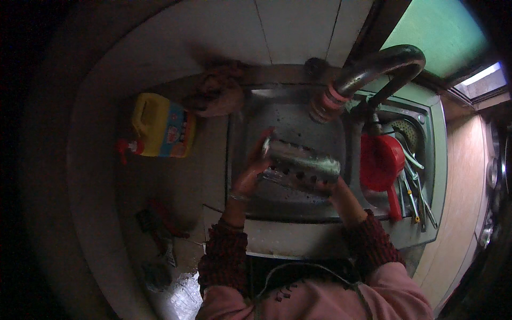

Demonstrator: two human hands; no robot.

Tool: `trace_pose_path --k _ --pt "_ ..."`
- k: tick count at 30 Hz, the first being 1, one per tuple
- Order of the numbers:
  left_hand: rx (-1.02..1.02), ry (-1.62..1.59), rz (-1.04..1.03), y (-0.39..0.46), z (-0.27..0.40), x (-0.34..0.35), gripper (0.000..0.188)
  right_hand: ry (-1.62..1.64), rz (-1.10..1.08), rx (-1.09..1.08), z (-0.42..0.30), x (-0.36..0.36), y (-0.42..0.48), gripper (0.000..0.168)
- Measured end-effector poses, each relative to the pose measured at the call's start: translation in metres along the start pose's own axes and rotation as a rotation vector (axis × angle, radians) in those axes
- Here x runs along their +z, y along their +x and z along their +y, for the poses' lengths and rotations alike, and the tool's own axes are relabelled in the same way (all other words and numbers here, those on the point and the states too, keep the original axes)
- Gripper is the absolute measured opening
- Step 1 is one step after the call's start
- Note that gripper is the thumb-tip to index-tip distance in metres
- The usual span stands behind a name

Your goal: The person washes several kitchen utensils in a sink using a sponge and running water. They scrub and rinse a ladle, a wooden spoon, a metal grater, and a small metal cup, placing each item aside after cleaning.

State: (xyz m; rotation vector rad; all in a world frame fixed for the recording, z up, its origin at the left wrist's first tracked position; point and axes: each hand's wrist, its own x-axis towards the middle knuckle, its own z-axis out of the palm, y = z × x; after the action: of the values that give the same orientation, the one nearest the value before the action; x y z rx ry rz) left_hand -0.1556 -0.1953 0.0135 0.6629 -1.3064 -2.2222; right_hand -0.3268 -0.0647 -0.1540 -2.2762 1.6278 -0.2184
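Observation:
Over the larger basin of a stainless steel sink point(280, 208), a shiny metal holder or rack with a row of round holes point(302, 160) is held between both hands. My left hand point(256, 164) grips its left end, fingers around the edge. At its lower right end, my right hand point(334, 186) holds it, the fingers mostly hidden beneath or behind the metal. A curved faucet with a reddish nozzle point(330, 104) hangs above and to the right of the piece, apart from it. Whether water runs is unclear.
In the smaller right basin lie a red plastic dipper point(382, 162), several utensils and a perforated strainer point(405, 131). Left of the sink are a yellow jug with a red pump point(154, 126) and a crumpled cloth or bag point(220, 96). Brushes point(150, 224) lie at the lower left.

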Motion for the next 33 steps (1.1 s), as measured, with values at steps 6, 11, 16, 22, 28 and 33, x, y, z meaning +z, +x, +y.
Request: trace_pose_path --k 6,11,16,22,28,33 --pt "-0.115 -0.148 0.029 -0.003 -0.012 -0.001 0.054 0.013 -0.008 0.009 -0.011 0.007 -0.008 0.032" --pt "-0.359 -0.256 0.235 -0.008 -0.015 -0.001 0.048 0.029 -0.002 0.013 -0.015 0.002 -0.007 0.032" --pt "-0.014 0.653 -0.166 -0.010 -0.023 -0.018 0.045 0.040 0.000 0.022 -0.017 -0.001 -0.002 0.032" --pt "-0.444 0.222 -0.066 -0.007 -0.048 -0.067 0.069 0.072 -0.001 0.050 -0.010 0.007 0.009 0.032" --pt "0.000 0.166 0.175 -0.020 -0.015 -0.006 0.089 0.153 0.011 0.107 -0.013 0.008 -0.001 0.031" --pt "0.287 0.270 0.006 -0.012 0.011 0.009 0.080 0.179 0.018 0.105 -0.017 0.015 -0.003 0.031"
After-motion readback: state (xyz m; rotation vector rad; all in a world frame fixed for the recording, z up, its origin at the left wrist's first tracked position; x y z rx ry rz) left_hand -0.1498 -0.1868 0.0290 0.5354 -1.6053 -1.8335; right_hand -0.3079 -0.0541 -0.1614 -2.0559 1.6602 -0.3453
